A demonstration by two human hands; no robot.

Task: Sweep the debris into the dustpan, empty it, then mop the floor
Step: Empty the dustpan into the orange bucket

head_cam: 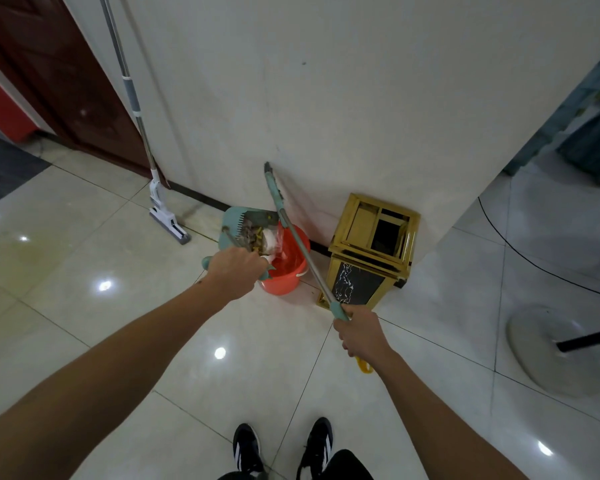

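Floor (pixel 84 306) of glossy pale tiles spread under us, meeting a white wall (pixel 326 98) with a dark skirting strip. A dark brown wooden door (pixel 66 81) stood at the far left. Against the wall leaned a white-and-grey sponge mop with a long metal handle (pixel 160 202), its head resting on the tiles. Right of it stood a gold-framed square waste bin with a black marbled panel (pixel 371 251), close against the wall. Between mop and bin sat a round orange plastic bucket (pixel 288 271), just beside the bin.

Our left hand (pixel 238 268) held its grip curled tight round the handle of a teal plastic dustpan (pixel 246 226), tilted above the bucket's rim, with brownish debris and a white wad (pixel 265 240) lying in it. Our right hand (pixel 361 332) kept its grip wrapped round the lower end of a teal-and-metal broom pole (pixel 302 254), which slanted up across the bucket toward the wall. Two black shoes with white stripes (pixel 281 448) showed at the bottom edge.
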